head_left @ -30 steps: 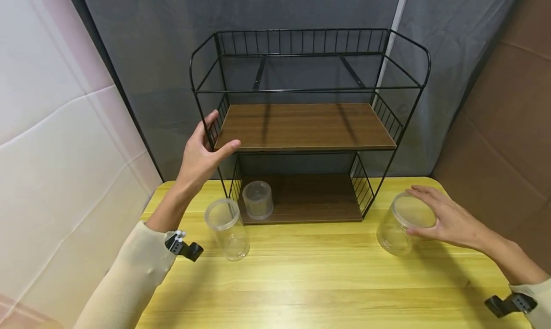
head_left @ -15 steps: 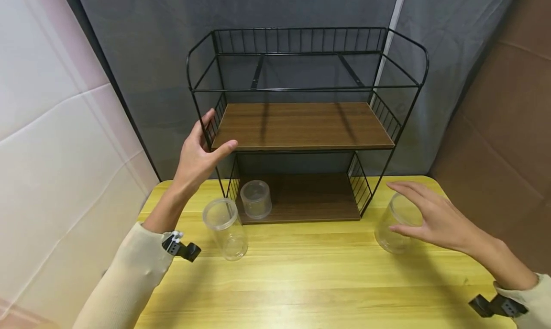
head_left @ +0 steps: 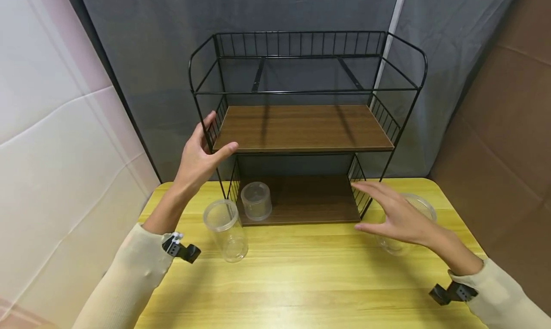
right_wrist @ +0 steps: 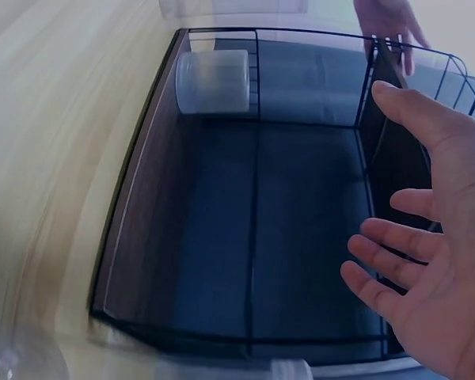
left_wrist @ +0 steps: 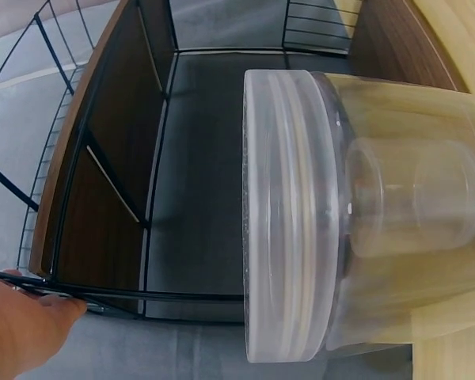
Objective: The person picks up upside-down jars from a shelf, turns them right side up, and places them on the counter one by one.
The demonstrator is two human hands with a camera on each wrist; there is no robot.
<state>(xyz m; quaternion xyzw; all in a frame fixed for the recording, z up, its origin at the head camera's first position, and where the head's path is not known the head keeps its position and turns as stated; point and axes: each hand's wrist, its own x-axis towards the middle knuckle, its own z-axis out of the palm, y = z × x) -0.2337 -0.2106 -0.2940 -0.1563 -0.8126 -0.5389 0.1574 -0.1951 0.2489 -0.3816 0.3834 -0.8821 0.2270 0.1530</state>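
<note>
A two-shelf rack (head_left: 301, 128) of black wire with brown wood boards stands at the back of the table. My left hand (head_left: 199, 149) grips its left front post, thumb across the front of the upper board. My right hand (head_left: 393, 214) holds nothing, fingers spread, in front of the rack's lower right corner. Behind it, partly hidden, is a clear lidded jar (head_left: 419, 204) on the table. A tall clear jar (head_left: 226, 231) stands by the rack's front left corner, large in the left wrist view (left_wrist: 293, 222). A short clear jar (head_left: 256, 202) sits at the left of the lower board.
The yellow wood table (head_left: 301, 281) extends in front of the rack. A grey curtain (head_left: 150, 56) hangs behind, a white sheet (head_left: 64, 152) on the left, and a brown panel (head_left: 503, 128) on the right. The rack's top tier (head_left: 310, 91) is bare wire with two crossbars.
My right hand has let go of the right jar and moved left, to in front of the rack's right corner. My left hand stays on the rack's post.
</note>
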